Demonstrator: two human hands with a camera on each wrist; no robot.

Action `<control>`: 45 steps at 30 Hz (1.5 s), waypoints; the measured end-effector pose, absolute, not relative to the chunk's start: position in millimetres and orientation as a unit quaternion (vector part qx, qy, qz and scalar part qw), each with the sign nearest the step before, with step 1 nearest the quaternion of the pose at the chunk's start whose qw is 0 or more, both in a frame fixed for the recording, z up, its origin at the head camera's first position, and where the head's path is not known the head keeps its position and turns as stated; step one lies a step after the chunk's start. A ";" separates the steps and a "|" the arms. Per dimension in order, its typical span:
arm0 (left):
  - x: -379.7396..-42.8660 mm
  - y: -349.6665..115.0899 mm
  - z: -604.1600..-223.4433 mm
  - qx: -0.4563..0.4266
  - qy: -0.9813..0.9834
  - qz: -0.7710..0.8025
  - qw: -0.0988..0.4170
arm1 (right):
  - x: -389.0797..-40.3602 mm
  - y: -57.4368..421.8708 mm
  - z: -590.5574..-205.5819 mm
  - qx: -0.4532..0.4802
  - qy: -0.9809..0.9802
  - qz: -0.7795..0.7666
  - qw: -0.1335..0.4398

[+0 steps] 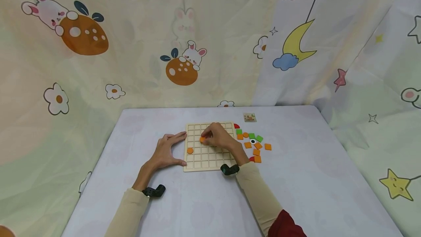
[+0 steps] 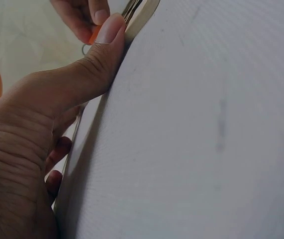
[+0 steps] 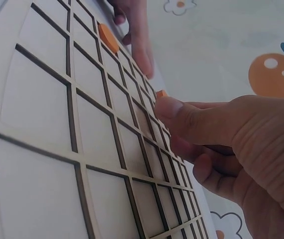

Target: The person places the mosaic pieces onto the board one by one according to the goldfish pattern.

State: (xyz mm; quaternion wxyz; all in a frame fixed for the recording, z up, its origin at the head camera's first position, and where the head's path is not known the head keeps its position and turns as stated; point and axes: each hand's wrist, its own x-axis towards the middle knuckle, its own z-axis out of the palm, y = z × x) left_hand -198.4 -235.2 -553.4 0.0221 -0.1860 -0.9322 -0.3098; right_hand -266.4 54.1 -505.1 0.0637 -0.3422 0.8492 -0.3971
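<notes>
A pale wooden grid board (image 1: 210,162) lies on the white-covered table. My left hand (image 1: 164,152) rests at its left side, thumb and fingers spread, with the tips at the board's edge. Over the upper left part of the grid, my right hand (image 1: 217,136) pinches a small orange piece (image 1: 201,139) between thumb and fingers. Most of that piece is hidden by the fingertips; a bit of its orange edge (image 3: 160,93) shows in the right wrist view. One round orange disc (image 1: 190,150) sits in a cell of the leftmost column.
Right of the board are scattered several orange square tiles (image 1: 268,147), green tiles (image 1: 259,138), another orange disc (image 1: 245,135), red pieces (image 1: 236,125) and a black-and-white eye piece (image 1: 252,141). A small picture card (image 1: 249,117) lies near the back edge. A printed curtain (image 1: 138,46) hangs behind.
</notes>
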 end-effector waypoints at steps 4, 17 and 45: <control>-198.9 -235.3 -553.3 -0.186 -0.933 -0.308 0.020 | -266.9 51.2 -505.7 -0.345 0.849 -0.396 0.062; -198.0 -235.5 -551.4 -0.181 -0.932 -0.312 0.016 | -265.8 37.7 -508.9 -0.348 0.850 -0.391 0.056; -199.9 -234.3 -555.0 -0.183 -0.932 -0.311 0.024 | -269.4 12.6 -513.5 -0.348 0.856 -0.379 0.058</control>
